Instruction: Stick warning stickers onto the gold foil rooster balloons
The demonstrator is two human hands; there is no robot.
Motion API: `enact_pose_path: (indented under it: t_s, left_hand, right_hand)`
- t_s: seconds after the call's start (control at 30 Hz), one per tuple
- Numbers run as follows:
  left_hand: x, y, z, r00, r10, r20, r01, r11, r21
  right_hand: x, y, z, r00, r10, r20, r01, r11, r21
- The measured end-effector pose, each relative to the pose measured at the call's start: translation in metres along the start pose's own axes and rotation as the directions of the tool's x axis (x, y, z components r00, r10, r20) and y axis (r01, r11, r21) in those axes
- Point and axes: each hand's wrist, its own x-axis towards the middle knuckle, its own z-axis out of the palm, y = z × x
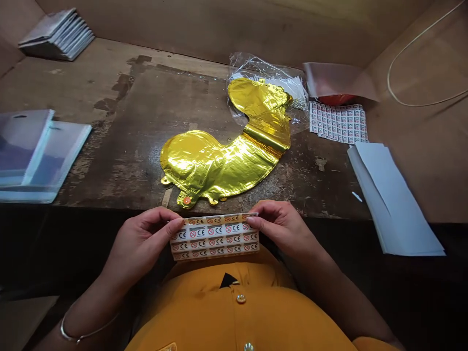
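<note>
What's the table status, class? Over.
Left hand, right hand: holding sticker sheet at either end. Gold foil: on table, beyond sheet. Nothing lying on sheet.

The foil balloon lies mid-way along the table, its far end at a plastic bag. The sticker sheet spans left hand to right hand, before the near edge. At left, pouches lie in front, a packet stack behind. At right, back to front: plastic sleeve, label sheets, paper strips.
</note>
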Motion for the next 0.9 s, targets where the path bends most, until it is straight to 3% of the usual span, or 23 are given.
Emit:
enact_pose_path:
  t_s: [0.07, 0.1, 0.17, 0.2, 0.23, 0.27, 0.3, 0.4, 0.53, 0.73, 0.8, 0.9]
  left_hand:
    - [-0.002, 0.001, -0.005, 0.993, 0.051, -0.111, -0.036, 0.991, 0.133]
    - [-0.003, 0.004, -0.006, 0.970, 0.140, -0.200, -0.091, 0.968, 0.235]
    - [-0.004, 0.015, -0.003, 0.858, 0.421, -0.294, -0.245, 0.840, 0.485]
    - [-0.003, 0.022, 0.000, 0.792, 0.562, -0.239, -0.345, 0.735, 0.584]
    - [-0.002, 0.029, 0.003, 0.756, 0.642, -0.128, -0.437, 0.640, 0.632]
    - [0.000, 0.034, 0.007, 0.751, 0.660, -0.008, -0.508, 0.585, 0.632]
    - [0.002, 0.039, 0.010, 0.758, 0.647, 0.087, -0.559, 0.574, 0.599]
    - [0.010, 0.044, 0.014, 0.809, 0.531, 0.250, -0.584, 0.681, 0.443]
    - [0.016, 0.038, 0.010, 0.855, 0.416, 0.310, -0.511, 0.780, 0.362]
    - [0.018, 0.038, 0.006, 0.867, 0.413, 0.279, -0.497, 0.758, 0.422]
    - [0.020, 0.042, 0.005, 0.882, 0.334, 0.332, -0.451, 0.800, 0.395]
    - [0.027, 0.046, 0.005, 0.886, 0.143, 0.442, -0.284, 0.919, 0.272]
  right_hand:
    - [0.000, 0.001, 0.002, 1.000, -0.013, -0.021, 0.013, 1.000, -0.005]
    - [0.000, 0.000, 0.004, 0.999, -0.027, -0.035, 0.026, 0.999, -0.023]
    - [0.002, 0.000, 0.008, 0.998, -0.062, -0.031, 0.059, 0.994, -0.087]
    - [0.003, 0.000, 0.010, 0.997, -0.079, -0.010, 0.077, 0.989, -0.130]
    - [0.003, 0.000, 0.014, 0.995, -0.094, 0.014, 0.095, 0.981, -0.171]
    - [0.004, 0.000, 0.017, 0.994, -0.106, 0.036, 0.111, 0.973, -0.203]
    - [0.005, 0.001, 0.019, 0.992, -0.114, 0.052, 0.123, 0.967, -0.223]
    - [0.007, -0.001, 0.022, 0.990, -0.114, 0.078, 0.130, 0.955, -0.265]
    - [0.013, -0.009, 0.017, 0.982, -0.142, 0.126, 0.179, 0.914, -0.364]
    - [0.015, -0.012, 0.024, 0.981, -0.164, 0.106, 0.193, 0.905, -0.378]
    - [0.013, -0.008, 0.029, 0.981, -0.176, 0.080, 0.194, 0.910, -0.367]
    - [0.013, -0.003, 0.033, 0.982, -0.166, 0.095, 0.190, 0.904, -0.383]
